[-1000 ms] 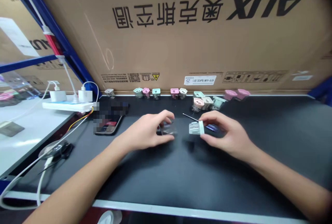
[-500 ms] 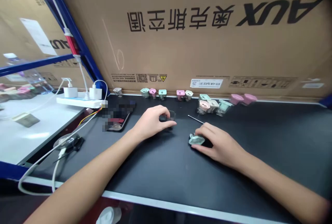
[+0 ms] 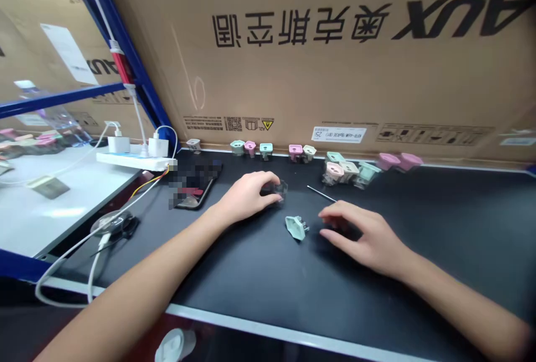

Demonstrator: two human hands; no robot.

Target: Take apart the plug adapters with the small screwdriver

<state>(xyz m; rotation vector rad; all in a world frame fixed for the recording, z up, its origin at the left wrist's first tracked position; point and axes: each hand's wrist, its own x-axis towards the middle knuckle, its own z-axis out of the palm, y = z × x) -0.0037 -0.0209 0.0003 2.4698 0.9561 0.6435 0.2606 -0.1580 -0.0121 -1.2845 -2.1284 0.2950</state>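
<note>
Set down since the earlier frame, a mint-green plug housing [image 3: 296,227] lies on the black bench [image 3: 439,239] at lower center of the frame, near the right hand [image 3: 360,236], whose grip now stands open and empty. The left hand [image 3: 247,198] keeps its grip closed on a clear plastic casing [image 3: 280,189]. A thin metal pin [image 3: 321,194] lies between the hands. Pastel plug housings [image 3: 335,170] line the bench's far edge beneath an AUX carton [image 3: 335,55], with a pixelated phone [image 3: 195,193] and white power strip [image 3: 134,160] to the left.
</note>
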